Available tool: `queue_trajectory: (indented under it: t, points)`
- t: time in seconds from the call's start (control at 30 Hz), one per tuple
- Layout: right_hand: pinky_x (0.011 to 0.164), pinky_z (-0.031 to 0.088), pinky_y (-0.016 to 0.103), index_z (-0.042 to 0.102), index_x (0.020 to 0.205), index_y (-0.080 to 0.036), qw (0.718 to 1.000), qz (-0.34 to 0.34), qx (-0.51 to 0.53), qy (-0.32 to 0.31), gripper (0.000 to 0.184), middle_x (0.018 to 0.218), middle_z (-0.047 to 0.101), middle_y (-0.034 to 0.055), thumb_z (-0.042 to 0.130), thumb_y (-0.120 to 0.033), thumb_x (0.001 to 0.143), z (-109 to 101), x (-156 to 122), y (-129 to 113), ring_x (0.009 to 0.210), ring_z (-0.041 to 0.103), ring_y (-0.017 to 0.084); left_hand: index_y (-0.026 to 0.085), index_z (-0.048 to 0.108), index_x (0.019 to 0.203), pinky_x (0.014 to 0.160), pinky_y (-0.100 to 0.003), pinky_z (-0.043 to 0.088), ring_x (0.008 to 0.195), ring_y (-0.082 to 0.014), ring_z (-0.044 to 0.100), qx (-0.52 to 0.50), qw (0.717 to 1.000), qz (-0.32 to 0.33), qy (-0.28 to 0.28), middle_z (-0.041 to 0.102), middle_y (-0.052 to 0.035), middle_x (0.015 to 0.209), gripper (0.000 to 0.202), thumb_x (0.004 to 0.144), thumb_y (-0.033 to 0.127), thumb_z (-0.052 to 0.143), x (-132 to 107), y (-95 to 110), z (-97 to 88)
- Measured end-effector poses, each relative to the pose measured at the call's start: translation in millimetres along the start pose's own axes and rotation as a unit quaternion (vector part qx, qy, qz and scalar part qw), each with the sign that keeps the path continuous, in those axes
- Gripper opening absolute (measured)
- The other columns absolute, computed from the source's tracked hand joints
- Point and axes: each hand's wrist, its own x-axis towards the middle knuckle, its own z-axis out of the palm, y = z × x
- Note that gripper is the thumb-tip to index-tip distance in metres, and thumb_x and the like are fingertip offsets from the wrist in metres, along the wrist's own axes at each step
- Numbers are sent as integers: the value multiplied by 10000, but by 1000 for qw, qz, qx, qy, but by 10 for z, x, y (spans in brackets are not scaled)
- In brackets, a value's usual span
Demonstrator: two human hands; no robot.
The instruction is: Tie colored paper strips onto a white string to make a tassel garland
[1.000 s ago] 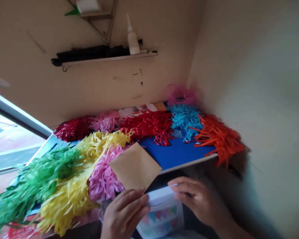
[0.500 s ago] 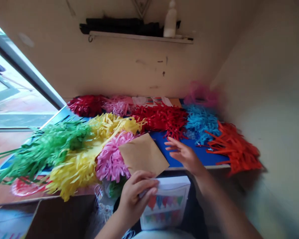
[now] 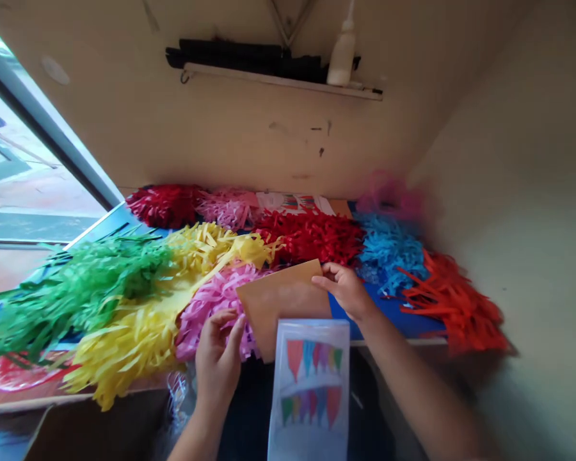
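A brown kraft paper envelope (image 3: 281, 307) lies tilted over the fringes at the middle of the view. My right hand (image 3: 343, 291) pinches its upper right edge. My left hand (image 3: 216, 358) is raised at the envelope's lower left edge with its fingers apart, beside a pink paper fringe bundle (image 3: 211, 314), and holds nothing I can see. Below the envelope stands a clear packet with a printed bunting sheet (image 3: 310, 390), its lower end out of view. Its top edge overlaps the envelope.
Bundles of green (image 3: 86, 288), yellow (image 3: 139, 333), red (image 3: 312, 237), blue (image 3: 388, 253) and orange (image 3: 456, 301) paper fringe cover a blue tabletop (image 3: 393, 307). A wall stands behind and to the right. A shelf (image 3: 278, 80) holds a white bottle (image 3: 342, 57). A window (image 3: 33, 166) lies left.
My right hand has come down from above the blue tabletop onto the envelope's edge. My left hand has moved left, off the envelope and packet. The packet now stands more upright.
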Motion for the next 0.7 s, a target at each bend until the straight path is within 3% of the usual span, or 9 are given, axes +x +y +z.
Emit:
queue_trajectory:
  t: [0.13, 0.27, 0.37, 0.43, 0.57, 0.63, 0.7]
  points:
    - [705, 538, 306, 485, 977, -235, 996, -31, 55, 66, 416, 817, 711, -6, 746, -380, 688, -104, -280, -225, 761, 686, 187, 190, 549, 837, 783, -280, 521, 881, -167, 637, -103, 992, -51, -57, 656, -37, 916, 303, 767, 429, 722, 98, 95, 238]
    - [695, 545, 301, 433, 1028, -247, 989, -98, 15, 110, 434, 834, 710, 2, 731, -370, 738, -131, -489, -260, 761, 694, 183, 187, 551, 815, 690, -208, 501, 761, -114, 604, -131, 990, -42, -32, 610, 5, 836, 322, 721, 405, 768, 141, 239, 410]
    - [725, 565, 323, 457, 1108, -235, 970, -176, -44, 160, 409, 917, 717, 41, 698, -364, 803, -173, -614, -232, 805, 703, 194, 188, 544, 807, 632, -176, 495, 666, -87, 583, -181, 981, -51, -44, 581, 39, 723, 310, 716, 373, 775, 180, 335, 478]
    - [768, 580, 364, 516, 1157, -232, 944, -239, -106, 202, 368, 975, 722, 77, 658, -368, 847, -223, -691, -248, 851, 706, 217, 189, 544, 806, 618, -159, 497, 637, -72, 580, -211, 977, -22, -33, 582, 50, 702, 285, 716, 320, 781, 205, 442, 498]
    - [743, 599, 390, 701, 1035, -284, 882, -318, -231, 260, 186, 904, 754, 64, 630, -347, 876, -334, -850, -443, 793, 711, 242, 206, 553, 850, 642, -155, 532, 673, -69, 627, -207, 970, 122, 44, 644, 54, 777, 298, 684, 200, 801, 208, 812, 450]
    - [674, 600, 353, 727, 1022, -308, 882, -305, -218, 285, 170, 896, 764, 40, 636, -325, 880, -369, -935, -586, 733, 710, 223, 211, 569, 870, 607, -145, 541, 651, -72, 646, -179, 970, 150, 64, 672, 54, 783, 295, 686, 177, 797, 163, 999, 379]
    - [637, 595, 311, 727, 1051, -321, 903, -270, -177, 283, 190, 923, 769, 23, 647, -321, 878, -383, -1023, -705, 715, 711, 203, 211, 593, 869, 572, -134, 543, 630, -76, 653, -157, 977, 135, 46, 680, 54, 761, 270, 694, 184, 797, 93, 1102, 288]
